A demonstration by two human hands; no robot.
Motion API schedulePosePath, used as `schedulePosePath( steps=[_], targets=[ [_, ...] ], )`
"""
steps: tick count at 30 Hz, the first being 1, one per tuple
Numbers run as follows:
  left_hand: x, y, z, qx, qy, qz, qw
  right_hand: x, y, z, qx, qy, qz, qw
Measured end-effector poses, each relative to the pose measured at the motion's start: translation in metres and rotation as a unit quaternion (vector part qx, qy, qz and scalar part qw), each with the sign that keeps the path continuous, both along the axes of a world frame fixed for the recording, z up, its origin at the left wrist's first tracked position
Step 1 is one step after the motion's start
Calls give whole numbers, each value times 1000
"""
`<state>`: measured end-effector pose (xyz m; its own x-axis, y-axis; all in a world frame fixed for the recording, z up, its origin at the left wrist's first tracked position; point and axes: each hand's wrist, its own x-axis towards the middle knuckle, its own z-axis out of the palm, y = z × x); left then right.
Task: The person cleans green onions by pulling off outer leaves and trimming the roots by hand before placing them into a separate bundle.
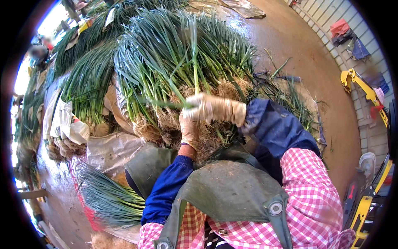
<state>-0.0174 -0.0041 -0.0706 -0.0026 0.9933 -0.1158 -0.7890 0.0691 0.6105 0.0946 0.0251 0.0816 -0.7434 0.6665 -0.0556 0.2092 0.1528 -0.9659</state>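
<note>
My two gloved hands meet over a large pile of green onions [166, 45], whose roots [145, 128] lie toward me. My right hand [213, 108], in a pale, soiled glove and blurred by motion, crosses over the left. It is closed on a green leaf [176, 105] that sticks out to its left. Just below, my left hand [189, 130] looks closed around the base of one upright green onion [195, 62]. The right hand partly covers the left fingers and the stalk's lower end.
More green onions [89, 87] lie in rows at the left, beside white sacks [62, 120]. A smaller bunch [107, 197] rests at my lower left. Loose leaves [290, 97] litter a sheet at the right. Yellow-framed equipment [362, 216] stands by the tiled wall.
</note>
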Motion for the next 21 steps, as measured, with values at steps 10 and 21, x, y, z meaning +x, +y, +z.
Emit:
schedulePosePath(
  steps=[10,21],
  targets=[
    [11,-5,45,-62,152,-73,984,135,-15,27,-108,179,-96,973],
    [-25,-58,131,-16,-150,-241,959,155,-9,-2,-121,-70,-244,960]
  ],
)
